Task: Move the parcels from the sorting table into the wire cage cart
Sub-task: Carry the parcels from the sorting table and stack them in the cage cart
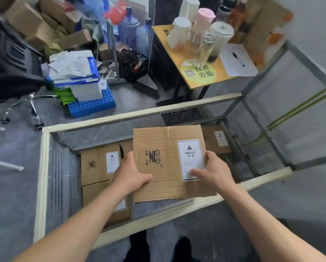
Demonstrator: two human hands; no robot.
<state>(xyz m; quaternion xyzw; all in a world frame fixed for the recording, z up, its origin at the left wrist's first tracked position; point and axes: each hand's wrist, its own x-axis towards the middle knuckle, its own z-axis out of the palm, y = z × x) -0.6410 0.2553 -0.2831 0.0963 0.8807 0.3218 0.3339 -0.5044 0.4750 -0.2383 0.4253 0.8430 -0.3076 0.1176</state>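
Both arms reach out. The left hand (132, 174) and right hand (214, 172) hold the cardboard box (158, 148) by its sides, thumbs on top, fingers curled round the edges. It is over the wire cage cart (44, 167), above other boxes (98, 165) inside.

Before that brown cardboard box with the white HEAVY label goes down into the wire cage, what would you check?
1. Grip: left hand and right hand both clasp the brown cardboard box, thumbs on top: ok.
2. Position: the box is held over the opening of the wire cage cart: ok.
3. Landing spot beneath: hidden by the box: cannot tell.
4. Gap to the labelled parcel on the left inside the cage: cannot tell.
5. Gap to the far right parcel: cannot tell.
6. Top flaps flat, label facing up: ok.
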